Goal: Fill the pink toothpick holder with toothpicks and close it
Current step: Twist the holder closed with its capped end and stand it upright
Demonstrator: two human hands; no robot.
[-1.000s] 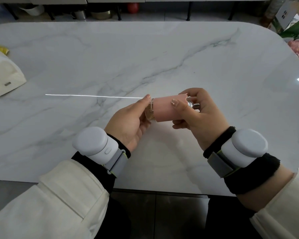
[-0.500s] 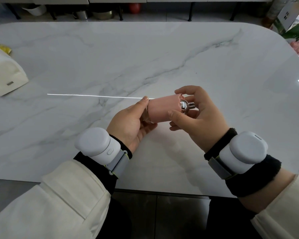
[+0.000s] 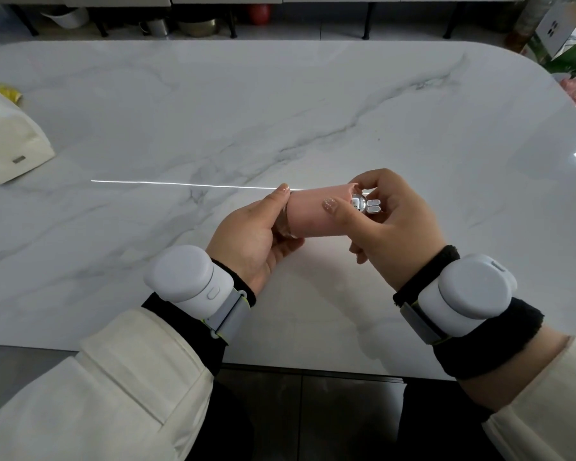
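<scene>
The pink toothpick holder (image 3: 310, 212) is a short pink cylinder held sideways above the marble table (image 3: 280, 111). My left hand (image 3: 256, 237) grips its left end, where a clear rim shows under the thumb. My right hand (image 3: 393, 221) holds the right end, thumb pressed on the pink body. A shiny silver rabbit-shaped knob (image 3: 364, 205) sticks out of that end between my right fingers. No loose toothpicks are visible, and the holder's inside is hidden.
A cream pouch (image 3: 9, 144) with a yellow item behind it lies at the table's left edge. Bags and a box (image 3: 566, 38) crowd the far right corner. Bowls and pots sit on the floor beyond the table.
The holder has shifted slightly left and tilted. My right fingers have slid toward the silver knob, which now shows more fully. The clear left end is more covered by my left hand.
</scene>
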